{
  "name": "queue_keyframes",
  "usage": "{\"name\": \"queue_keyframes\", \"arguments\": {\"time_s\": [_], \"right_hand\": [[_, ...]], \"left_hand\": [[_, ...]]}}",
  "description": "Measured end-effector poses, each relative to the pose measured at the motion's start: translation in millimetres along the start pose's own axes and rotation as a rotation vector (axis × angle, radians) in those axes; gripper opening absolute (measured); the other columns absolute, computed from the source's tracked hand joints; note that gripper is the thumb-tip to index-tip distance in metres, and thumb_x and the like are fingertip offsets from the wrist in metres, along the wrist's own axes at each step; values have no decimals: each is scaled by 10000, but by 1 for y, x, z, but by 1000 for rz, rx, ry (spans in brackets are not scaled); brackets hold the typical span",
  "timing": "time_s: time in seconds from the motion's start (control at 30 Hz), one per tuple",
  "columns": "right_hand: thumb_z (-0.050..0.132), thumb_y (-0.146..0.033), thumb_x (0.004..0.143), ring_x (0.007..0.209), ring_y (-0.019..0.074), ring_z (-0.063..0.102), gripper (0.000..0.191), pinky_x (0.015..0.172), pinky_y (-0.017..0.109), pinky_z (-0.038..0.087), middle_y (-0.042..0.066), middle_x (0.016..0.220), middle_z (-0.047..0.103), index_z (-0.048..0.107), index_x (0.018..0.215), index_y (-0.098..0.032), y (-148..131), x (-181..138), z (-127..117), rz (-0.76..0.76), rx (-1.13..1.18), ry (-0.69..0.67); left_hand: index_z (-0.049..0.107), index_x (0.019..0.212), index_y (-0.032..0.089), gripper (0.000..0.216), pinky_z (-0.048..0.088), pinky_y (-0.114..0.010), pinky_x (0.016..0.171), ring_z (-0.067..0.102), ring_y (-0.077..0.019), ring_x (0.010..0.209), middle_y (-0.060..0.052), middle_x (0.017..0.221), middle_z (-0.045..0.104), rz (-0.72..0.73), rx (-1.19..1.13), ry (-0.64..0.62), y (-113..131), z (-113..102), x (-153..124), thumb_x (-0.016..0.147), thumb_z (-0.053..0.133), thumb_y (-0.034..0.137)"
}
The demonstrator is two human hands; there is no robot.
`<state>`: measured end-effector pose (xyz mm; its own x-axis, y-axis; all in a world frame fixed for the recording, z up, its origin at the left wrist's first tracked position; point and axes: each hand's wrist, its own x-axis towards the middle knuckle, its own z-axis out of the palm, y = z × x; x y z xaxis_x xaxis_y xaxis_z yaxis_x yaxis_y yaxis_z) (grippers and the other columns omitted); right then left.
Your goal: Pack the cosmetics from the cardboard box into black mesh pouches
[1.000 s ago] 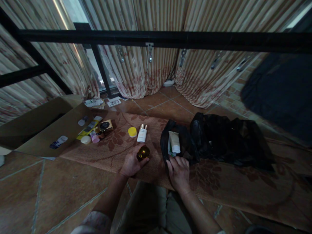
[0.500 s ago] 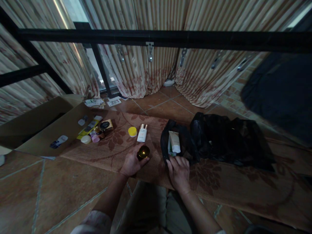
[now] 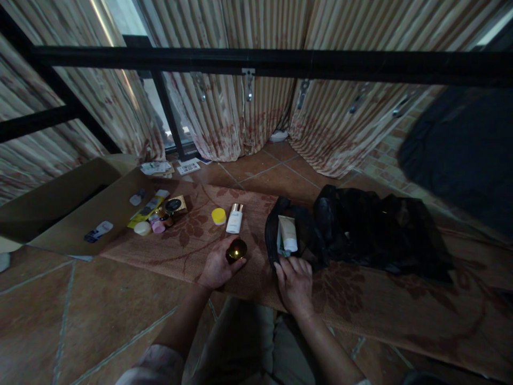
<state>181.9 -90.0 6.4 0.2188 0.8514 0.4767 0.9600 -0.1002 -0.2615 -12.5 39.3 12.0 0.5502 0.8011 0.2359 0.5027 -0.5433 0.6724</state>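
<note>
From where I stand, the person's left hand (image 3: 216,270) has hold of a shiny, rounded, gold-coloured container (image 3: 236,250) just above or on the near edge of a reddish-brown, leaf-patterned woven mat (image 3: 188,259); I cannot tell whether its base touches. The right hand (image 3: 296,286) is at the near edge of a thin black plastic bag (image 3: 271,227), its fingers bent over the rim and nearly together, seemingly pinching it, though their tips are hidden.

Something so smooth and round looks apt to slip, so a wrap with the thumb opposite the fingers suits it better than a fingertip pinch. At the bag, a light, steady hold on the rim serves best — pulling hard could tip the beige tube with a white cap (image 3: 287,232) that leans inside the mouth.

The gold container sits within the curve of the left fingers, which are spread only as wide as its body, the thumb along its near side and its glossy face bare. It is well apart from the right fingers — bare mat lies between it and the bag. Just beyond the left fingers is a white bottle with a rose-gold cap (image 3: 234,219), and beside that a small yellow-lidded jar (image 3: 218,216).
</note>
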Motion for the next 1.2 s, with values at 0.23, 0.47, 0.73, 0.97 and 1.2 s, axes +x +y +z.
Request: {"name": "queue_keyframes", "arguments": {"time_s": [0.23,0.47,0.73,0.97,1.2], "right_hand": [[421,-322,920,797,180,455,285,756,323,324,49,810,579,604,1084,-177,0,-1,1,1,4,3],[416,-324,922,794,181,455,280,751,321,319,50,804,580,606,1069,-181,0,0,1,-2,10,14],[421,-323,920,797,177,461,278,751,322,324,47,809,581,605,1073,-180,-1,0,-1,9,8,-6],[414,-326,922,803,182,465,280,746,326,326,51,807,580,605,1073,-188,-1,0,-2,8,1,1],[412,-328,922,782,180,452,274,742,319,316,49,795,574,612,1044,-186,-1,0,-1,11,-2,-3]], "left_hand": [[453,1261,203,593,445,-412,964,547,-237,1127,-89,1226,579,4,1,-7,0,-1,0,726,651,367],[463,1246,202,585,439,-428,968,546,-243,1124,-94,1219,581,9,5,8,2,-1,0,718,657,362],[453,1253,198,582,430,-418,982,529,-240,1150,-95,1241,567,-2,4,-11,1,-1,0,732,643,374],[451,1256,204,591,428,-428,983,534,-241,1141,-93,1229,574,-3,-3,2,2,-1,0,724,651,364],[446,1261,204,594,430,-417,983,533,-240,1147,-92,1243,566,-5,-9,-6,0,0,-1,727,648,367]]}}
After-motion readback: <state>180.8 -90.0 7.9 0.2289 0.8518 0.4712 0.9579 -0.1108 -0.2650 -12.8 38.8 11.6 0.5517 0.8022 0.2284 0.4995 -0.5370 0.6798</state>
